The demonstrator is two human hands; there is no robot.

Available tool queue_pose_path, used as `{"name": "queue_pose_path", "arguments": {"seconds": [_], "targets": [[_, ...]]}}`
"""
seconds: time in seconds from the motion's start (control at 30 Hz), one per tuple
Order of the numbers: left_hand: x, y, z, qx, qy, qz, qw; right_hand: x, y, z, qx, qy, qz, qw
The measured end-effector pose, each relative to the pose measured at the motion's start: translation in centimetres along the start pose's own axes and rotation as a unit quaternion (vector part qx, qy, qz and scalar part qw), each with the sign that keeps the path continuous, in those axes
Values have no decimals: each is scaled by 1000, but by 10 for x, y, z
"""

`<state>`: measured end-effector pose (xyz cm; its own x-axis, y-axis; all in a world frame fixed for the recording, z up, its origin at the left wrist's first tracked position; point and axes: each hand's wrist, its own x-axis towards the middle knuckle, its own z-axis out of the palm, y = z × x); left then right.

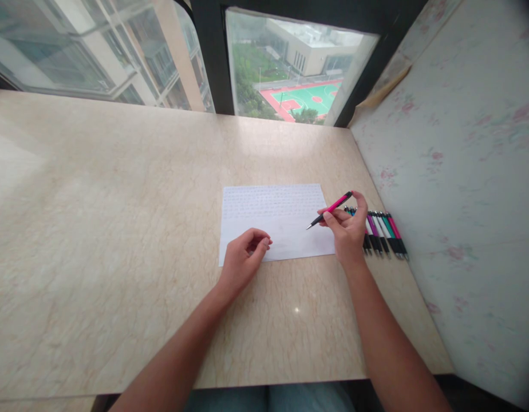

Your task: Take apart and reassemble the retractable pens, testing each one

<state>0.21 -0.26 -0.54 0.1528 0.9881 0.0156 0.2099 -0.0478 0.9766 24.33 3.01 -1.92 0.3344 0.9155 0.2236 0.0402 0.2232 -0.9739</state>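
A pink and black ballpoint pen (338,203) is gripped in my right hand (349,229), between thumb and fingers, with the index finger on its rear end. Its silver tip points down and left over a white sheet of paper (285,232); I cannot tell whether it touches. Rows of small handwriting cover the sheet's upper half, while the lower half is blank. My left hand (245,252) rests on the sheet's lower left part, its fingers curled in toward the thumb with nothing visible in them.
Several pens (387,232) in various colours lie side by side right of my right hand, partly hidden by it. A floral-papered wall (457,200) bounds the marble-patterned counter (118,229) on the right. Windows with a dark frame (213,63) stand along the back.
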Motion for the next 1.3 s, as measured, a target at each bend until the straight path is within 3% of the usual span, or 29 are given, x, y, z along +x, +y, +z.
{"name": "queue_pose_path", "arguments": {"seconds": [0.23,0.43,0.6,0.87,1.03,1.3], "targets": [[-1,-2,-1,87,-1,64,994,-3,-2,6,9,-13,9,1000],[-3,-6,2,247,-75,206,944,9,9,-3,-7,54,44,998],[-1,-10,3,338,-121,207,910,12,12,-7,-39,90,41,994],[1,-12,-1,320,-118,208,917,13,8,0,-164,-33,53,985],[2,-13,-7,309,-123,198,922,20,8,-1,-240,-38,63,968],[3,-7,-11,339,-141,191,910,29,15,7,-356,-16,-70,932]]}}
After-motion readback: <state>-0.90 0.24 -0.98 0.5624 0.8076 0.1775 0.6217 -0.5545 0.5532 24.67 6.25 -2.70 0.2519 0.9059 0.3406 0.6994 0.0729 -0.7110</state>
